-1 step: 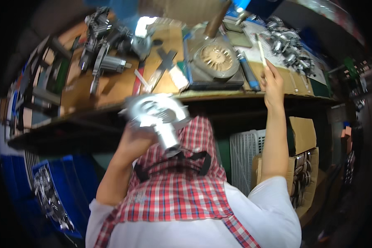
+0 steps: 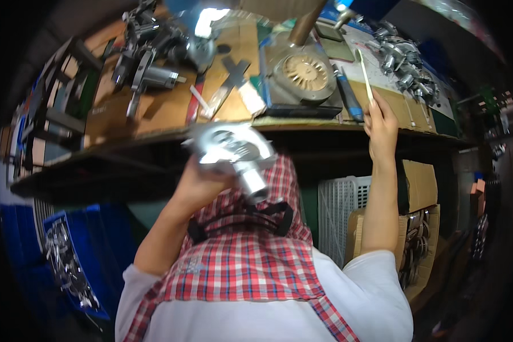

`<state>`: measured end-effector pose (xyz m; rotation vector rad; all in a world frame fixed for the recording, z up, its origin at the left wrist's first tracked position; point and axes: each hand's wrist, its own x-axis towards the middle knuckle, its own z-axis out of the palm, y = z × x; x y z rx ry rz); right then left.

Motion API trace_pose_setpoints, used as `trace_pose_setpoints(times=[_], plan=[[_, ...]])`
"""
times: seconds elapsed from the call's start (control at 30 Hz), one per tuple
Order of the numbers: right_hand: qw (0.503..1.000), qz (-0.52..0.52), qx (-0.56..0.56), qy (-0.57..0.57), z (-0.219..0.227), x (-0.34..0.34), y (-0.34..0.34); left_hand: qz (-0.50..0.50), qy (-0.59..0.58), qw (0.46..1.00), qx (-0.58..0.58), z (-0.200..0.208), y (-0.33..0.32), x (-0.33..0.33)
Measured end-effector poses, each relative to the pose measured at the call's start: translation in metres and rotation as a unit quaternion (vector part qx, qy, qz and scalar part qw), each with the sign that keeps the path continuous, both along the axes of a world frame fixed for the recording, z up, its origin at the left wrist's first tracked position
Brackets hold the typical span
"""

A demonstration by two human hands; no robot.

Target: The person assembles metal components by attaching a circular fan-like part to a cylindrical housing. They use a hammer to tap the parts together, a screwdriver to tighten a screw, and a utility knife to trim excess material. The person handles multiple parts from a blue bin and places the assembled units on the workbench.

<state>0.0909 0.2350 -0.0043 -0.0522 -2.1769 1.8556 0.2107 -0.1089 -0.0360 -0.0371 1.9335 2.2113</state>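
Observation:
My left hand is wrapped round a shiny silver metal housing, held above my lap just off the bench's front edge. The housing has a round, open-faced body and a short tube sticking out toward me; motion smears its details. Over the right part of the bench, my right hand is closed on a thin white toothbrush-like stick, which points up and away from me. Between the hands, a round slotted fixture sits on a dark metal base, with a blue-handled tool to its right.
Metal castings are piled at the bench's left and far right. Near the middle lie a dark crossed piece and a white block. Below stand a blue bin, a white basket and a cardboard box of parts.
My left hand has shifted a little to the right and up with the metal housing. The right hand, still gripping the white stick, sits slightly further right and lower.

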Motion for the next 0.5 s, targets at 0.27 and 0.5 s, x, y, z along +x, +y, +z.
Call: trace_pose_setpoints(times=[0.27, 0.5], plan=[[0.848, 0.095, 0.488, 0.185, -0.017, 0.140, -0.040, -0.047, 0.022, 0.928, -0.370, -0.036, 0.047, -0.013], [0.799, 0.145, 0.543, 0.214, -0.026, 0.138, -0.055, -0.089, 0.005, 0.910, -0.405, -0.033, 0.053, -0.008]])
